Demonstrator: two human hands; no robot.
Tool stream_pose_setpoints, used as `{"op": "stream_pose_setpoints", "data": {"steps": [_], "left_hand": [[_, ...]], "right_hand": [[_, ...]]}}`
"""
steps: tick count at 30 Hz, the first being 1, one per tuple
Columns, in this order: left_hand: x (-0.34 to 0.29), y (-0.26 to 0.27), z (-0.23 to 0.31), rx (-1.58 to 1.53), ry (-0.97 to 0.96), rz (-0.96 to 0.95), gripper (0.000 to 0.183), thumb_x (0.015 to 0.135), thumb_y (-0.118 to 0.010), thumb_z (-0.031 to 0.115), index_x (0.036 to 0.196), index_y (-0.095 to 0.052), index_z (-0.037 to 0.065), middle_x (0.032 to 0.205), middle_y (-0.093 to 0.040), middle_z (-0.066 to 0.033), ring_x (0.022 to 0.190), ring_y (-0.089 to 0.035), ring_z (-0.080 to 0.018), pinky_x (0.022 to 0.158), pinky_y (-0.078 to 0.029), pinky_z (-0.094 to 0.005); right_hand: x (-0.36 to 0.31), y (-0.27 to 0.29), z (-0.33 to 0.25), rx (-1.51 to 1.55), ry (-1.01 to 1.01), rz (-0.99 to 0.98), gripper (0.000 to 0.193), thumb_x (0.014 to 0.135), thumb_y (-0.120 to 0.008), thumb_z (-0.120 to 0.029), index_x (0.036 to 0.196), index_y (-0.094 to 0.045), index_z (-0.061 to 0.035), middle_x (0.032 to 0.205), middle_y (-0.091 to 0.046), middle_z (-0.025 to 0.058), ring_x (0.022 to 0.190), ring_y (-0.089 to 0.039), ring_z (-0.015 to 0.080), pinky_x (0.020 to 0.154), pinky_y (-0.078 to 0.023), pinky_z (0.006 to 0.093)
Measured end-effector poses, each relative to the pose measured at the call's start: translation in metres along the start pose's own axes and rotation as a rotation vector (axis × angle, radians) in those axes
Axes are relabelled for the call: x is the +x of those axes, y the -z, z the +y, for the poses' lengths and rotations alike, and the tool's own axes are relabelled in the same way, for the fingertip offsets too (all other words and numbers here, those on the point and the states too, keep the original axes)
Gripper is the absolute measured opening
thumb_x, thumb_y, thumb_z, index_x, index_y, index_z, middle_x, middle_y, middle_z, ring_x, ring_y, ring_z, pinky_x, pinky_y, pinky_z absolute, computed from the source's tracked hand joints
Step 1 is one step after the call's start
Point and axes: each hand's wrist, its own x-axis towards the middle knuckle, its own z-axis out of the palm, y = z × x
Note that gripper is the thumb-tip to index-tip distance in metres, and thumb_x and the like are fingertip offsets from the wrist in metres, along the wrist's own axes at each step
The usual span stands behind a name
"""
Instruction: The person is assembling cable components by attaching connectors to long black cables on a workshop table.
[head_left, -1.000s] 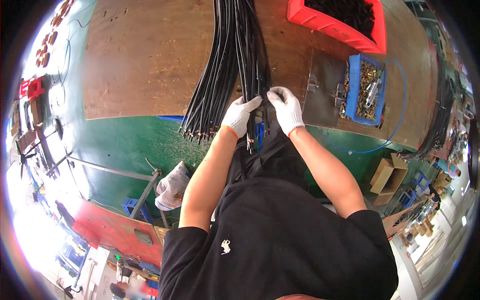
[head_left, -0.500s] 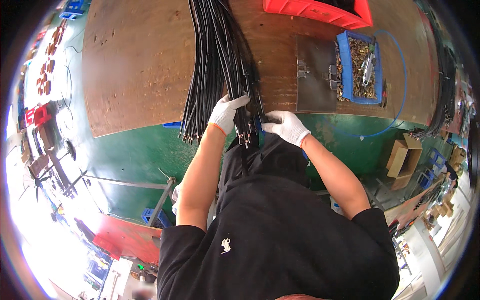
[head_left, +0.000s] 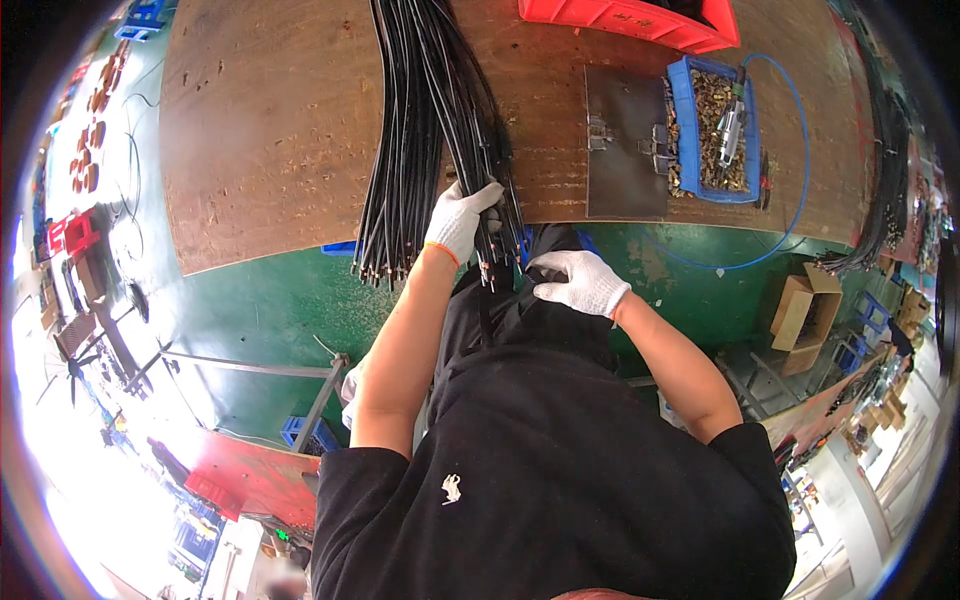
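Note:
A thick bundle of black cables [head_left: 415,130] runs toward me over the table, its cut ends hanging past the near edge with bare copper-coloured tips. In its white glove, my left hand [head_left: 460,222] is closed around several cables on the bundle's right side. My right hand [head_left: 582,282], gloved too, is lower and to the right, above my lap. Its thumb and fingers are pressed together beside the cable ends. Whatever they pinch is lost against the dark trousers.
On the brown wooden table [head_left: 270,130], a blue bin [head_left: 684,130] of small brass-coloured parts holds a metal tool [head_left: 732,130] with a blue hose. A dark plate [head_left: 625,150] with clips lies left of it. Beyond is a red crate [head_left: 630,25]; a cardboard box [head_left: 792,312] stands right.
My right hand has moved down toward my lap, away from the table edge. My left hand keeps its hold on the cables, shifted slightly right.

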Motion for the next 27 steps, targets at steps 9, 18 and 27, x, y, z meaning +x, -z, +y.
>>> {"op": "stream_pose_setpoints", "data": {"steps": [9, 18, 27], "left_hand": [[-0.002, -0.004, -0.003, -0.023, 0.003, 0.016, 0.014, 0.094, -0.078, 0.011, 0.104, -0.068, 0.009, 0.087, -0.067, -0.0002, 0.068, -0.060, -0.0093, 0.061, -0.056, -0.0275], [0.004, -0.004, -0.008, 0.009, 0.014, 0.050, 0.015, 0.093, -0.079, 0.014, 0.105, -0.070, 0.010, 0.088, -0.069, -0.0006, 0.068, -0.061, -0.0104, 0.063, -0.055, -0.0278], [-0.007, -0.005, 0.002, 0.018, 0.045, 0.031, 0.014, 0.097, -0.075, 0.018, 0.106, -0.070, 0.009, 0.086, -0.068, 0.0006, 0.070, -0.063, -0.0102, 0.064, -0.054, -0.0273]], "right_hand": [[0.002, 0.013, -0.015, -0.176, -0.062, -0.083, 0.053, 0.087, -0.075, -0.038, 0.128, -0.072, -0.0051, 0.116, -0.075, 0.0228, 0.109, -0.072, 0.0396, 0.097, -0.056, 0.0449], [0.009, 0.006, -0.001, -0.207, -0.091, -0.056, 0.055, 0.087, -0.075, -0.037, 0.129, -0.071, -0.0012, 0.113, -0.076, 0.0234, 0.107, -0.073, 0.0383, 0.095, -0.057, 0.0448], [0.056, -0.009, 0.003, 0.510, -0.158, 0.139, 0.048, 0.092, -0.078, -0.024, 0.129, -0.070, 0.0053, 0.119, -0.077, 0.0175, 0.108, -0.072, 0.0236, 0.100, -0.053, 0.0354]]}}
